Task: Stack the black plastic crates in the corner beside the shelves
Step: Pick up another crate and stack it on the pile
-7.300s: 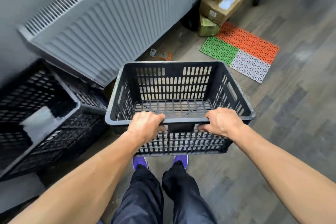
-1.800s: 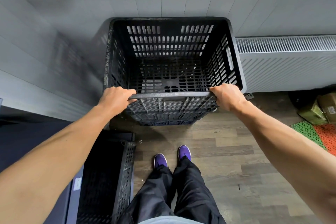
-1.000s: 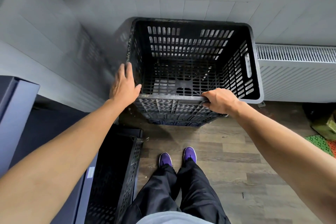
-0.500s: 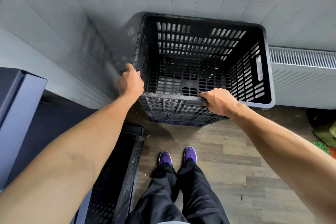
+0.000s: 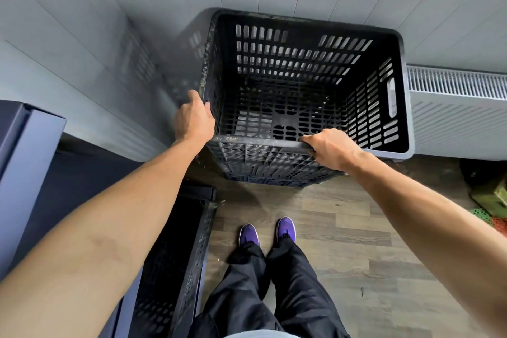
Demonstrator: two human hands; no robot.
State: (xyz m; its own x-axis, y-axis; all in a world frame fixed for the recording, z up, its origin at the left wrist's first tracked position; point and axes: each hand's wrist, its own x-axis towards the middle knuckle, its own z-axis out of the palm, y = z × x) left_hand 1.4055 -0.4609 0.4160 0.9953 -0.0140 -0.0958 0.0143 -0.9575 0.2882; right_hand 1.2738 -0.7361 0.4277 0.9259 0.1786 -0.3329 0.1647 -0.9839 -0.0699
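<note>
A black slotted plastic crate (image 5: pixel 395 107) sits on top of a stack of crates (image 5: pixel 271 177) in the corner where the two grey walls meet. My left hand (image 5: pixel 194 118) holds the crate's left rim close to the front corner, its fingers hidden down the outer side. Curled over the near rim, right of its middle, my right hand (image 5: pixel 330 149) grips the crate. The crate is empty and stands level. Another black crate (image 5: pixel 189 269) stands on the floor at my lower left.
A dark blue shelf unit (image 5: pixel 24 173) stands at the left, with the floor crate against it. A white radiator (image 5: pixel 455 107) runs along the wall right of the stack. A green box (image 5: pixel 492 196) and coloured mats (image 5: pixel 493 218) lie far right. My feet (image 5: pixel 267 230) stand on wood flooring.
My left hand has left the near rim and gone round to the crate's left side. The crate has settled on the stack in the corner, and my right hand stays on the near rim.
</note>
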